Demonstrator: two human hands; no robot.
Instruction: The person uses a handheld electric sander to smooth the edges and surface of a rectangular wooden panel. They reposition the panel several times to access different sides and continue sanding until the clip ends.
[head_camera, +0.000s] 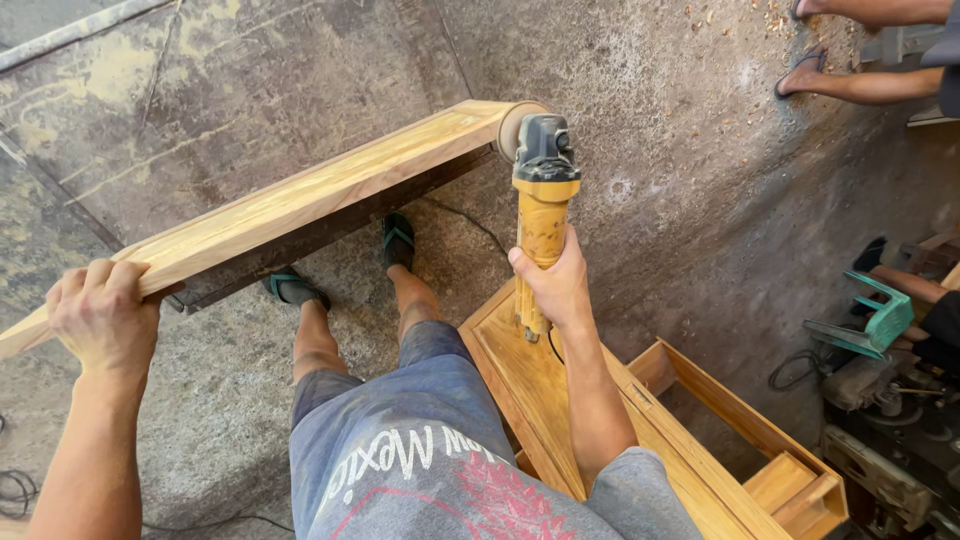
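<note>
Left hand: I see it clamped over the wooden plank's near end.
Right hand: fist wrapped around the yellow sander, disc against the plank's far end.

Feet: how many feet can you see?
4. Two in green sandals under the wooden board; two of another person top right. More may be hidden.

Blue shorts – green sandals
</note>
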